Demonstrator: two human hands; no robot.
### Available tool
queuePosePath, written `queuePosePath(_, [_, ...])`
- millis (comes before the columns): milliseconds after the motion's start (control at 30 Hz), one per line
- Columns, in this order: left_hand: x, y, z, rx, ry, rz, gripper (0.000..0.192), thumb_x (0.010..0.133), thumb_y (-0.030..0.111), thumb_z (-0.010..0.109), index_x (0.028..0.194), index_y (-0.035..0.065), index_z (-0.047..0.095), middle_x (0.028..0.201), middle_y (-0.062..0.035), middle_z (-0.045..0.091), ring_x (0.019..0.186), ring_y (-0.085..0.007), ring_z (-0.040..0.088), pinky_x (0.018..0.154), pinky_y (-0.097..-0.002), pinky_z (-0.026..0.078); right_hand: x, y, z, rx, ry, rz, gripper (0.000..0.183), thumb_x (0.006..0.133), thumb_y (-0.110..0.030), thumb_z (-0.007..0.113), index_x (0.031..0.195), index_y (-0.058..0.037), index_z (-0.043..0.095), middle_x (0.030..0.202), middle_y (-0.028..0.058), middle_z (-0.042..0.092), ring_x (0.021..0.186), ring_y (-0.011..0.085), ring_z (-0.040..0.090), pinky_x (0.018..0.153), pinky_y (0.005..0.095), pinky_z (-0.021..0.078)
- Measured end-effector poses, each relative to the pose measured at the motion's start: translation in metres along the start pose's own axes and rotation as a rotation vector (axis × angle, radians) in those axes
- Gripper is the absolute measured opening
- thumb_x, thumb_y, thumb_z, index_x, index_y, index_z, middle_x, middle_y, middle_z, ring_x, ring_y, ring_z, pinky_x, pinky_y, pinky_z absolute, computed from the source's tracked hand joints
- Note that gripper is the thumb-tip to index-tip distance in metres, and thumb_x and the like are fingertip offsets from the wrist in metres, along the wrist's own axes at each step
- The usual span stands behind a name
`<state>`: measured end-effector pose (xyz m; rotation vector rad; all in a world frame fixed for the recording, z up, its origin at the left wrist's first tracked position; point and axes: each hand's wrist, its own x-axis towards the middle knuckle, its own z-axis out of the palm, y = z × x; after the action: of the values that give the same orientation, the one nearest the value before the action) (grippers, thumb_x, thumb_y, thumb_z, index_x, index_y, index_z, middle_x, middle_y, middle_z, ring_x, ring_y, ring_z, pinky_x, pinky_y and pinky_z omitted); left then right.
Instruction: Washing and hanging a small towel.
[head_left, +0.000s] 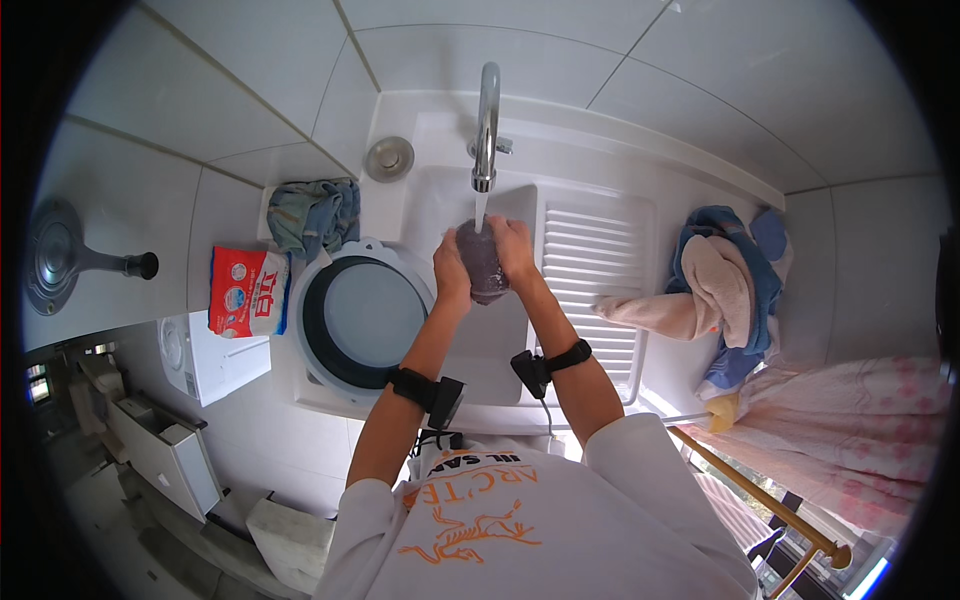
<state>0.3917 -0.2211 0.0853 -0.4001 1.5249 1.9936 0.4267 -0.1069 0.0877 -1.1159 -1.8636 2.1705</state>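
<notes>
A wet, bundled dark grey-purple cloth (481, 259) is held between my two hands over the white sink basin (487, 352). Water runs onto its top from the chrome gooseneck faucet (486, 127). My left hand (454, 270) grips the cloth's left side, and my right hand (513, 251) grips its right side. Whitish suds or specks show on the lower part of the cloth. The fingertips are partly hidden around the bundle.
A collapsible basin (367, 319) stands left of the sink, beside a red-and-white detergent bag (249, 292) and a folded blue-green cloth (315, 217). Right of the ribbed washboard (592, 285) lie piled blue and beige towels (720, 285). A metal drain strainer (389, 159) sits at the back left.
</notes>
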Motion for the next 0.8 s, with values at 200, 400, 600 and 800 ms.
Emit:
queuePosePath(200, [-0.011, 0.006, -0.015, -0.337, -0.002, -0.217, 0.043, 0.095, 0.042, 0.045, 0.119, 0.0080, 0.056, 0.117, -0.0082, 0.061, 0.111, -0.0228, 0.060, 0.087, -0.0409, 0.053, 0.016, -0.022, -0.027, -0.138, -0.260, 0.037, 0.041, 0.094, -0.038, 0.055, 0.105, 0.0001, 0.065, 0.080, 0.0067, 0.063, 0.077, 0.0147, 0.061, 0.067, 0.0288, 0.0493])
queuePosePath(400, [-0.021, 0.015, -0.025, -0.371, 0.105, -0.208, 0.038, 0.094, 0.037, 0.045, 0.119, 0.0108, 0.057, 0.117, -0.0057, 0.062, 0.105, -0.0218, 0.063, 0.090, -0.0398, 0.051, 0.063, -0.050, -0.030, -0.576, 0.339, -0.713, 0.031, 0.095, -0.030, 0.056, 0.104, -0.0010, 0.064, 0.082, 0.0157, 0.067, 0.072, 0.0279, 0.066, 0.070, 0.0395, 0.0512])
queuePosePath(600, [-0.038, 0.021, -0.025, -0.386, -0.036, -0.204, 0.036, 0.097, 0.036, 0.042, 0.118, 0.0123, 0.058, 0.116, -0.0049, 0.063, 0.109, -0.0214, 0.061, 0.093, -0.0409, 0.050, 0.096, -0.077, -0.045, -0.463, 0.046, -0.423, 0.036, 0.097, -0.037, 0.050, 0.103, -0.0048, 0.066, 0.083, 0.0093, 0.069, 0.066, 0.0219, 0.066, 0.063, 0.0356, 0.0515])
queuePosePath(800, [-0.052, 0.024, 0.004, -0.205, 0.078, -0.241, 0.038, 0.098, 0.037, 0.042, 0.117, 0.0079, 0.057, 0.118, -0.0077, 0.060, 0.109, -0.0218, 0.060, 0.092, -0.0367, 0.048, 0.049, -0.058, -0.055, -0.128, 0.060, -0.215, 0.042, 0.097, -0.034, 0.054, 0.120, 0.0015, 0.057, 0.093, 0.0119, 0.068, 0.074, 0.0194, 0.066, 0.063, 0.0296, 0.0538])
